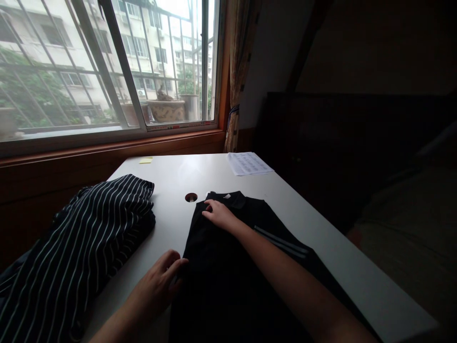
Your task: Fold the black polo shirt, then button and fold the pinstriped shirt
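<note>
A black collared shirt [214,286] lies spread on the white table [171,176], its collar toward the window. A small white label shows at the neck, and grey stripes run along the sleeve on its right side. At the shirt's left edge, my left hand [164,276] has its fingers curled around the cloth; the fingertips are partly hidden in shadow. My right hand [221,215] rests on the upper part of the shirt just below the collar, fingers loosely bent and apart. My right forearm crosses over the shirt.
A black-and-white striped garment [96,238] is heaped on the left. Beyond the collar is a round cable hole [191,197]. Printed papers [249,164] and a yellow sticky note [145,160] lie at the far edge. A barred window [143,62] and a tied curtain [233,109] stand behind.
</note>
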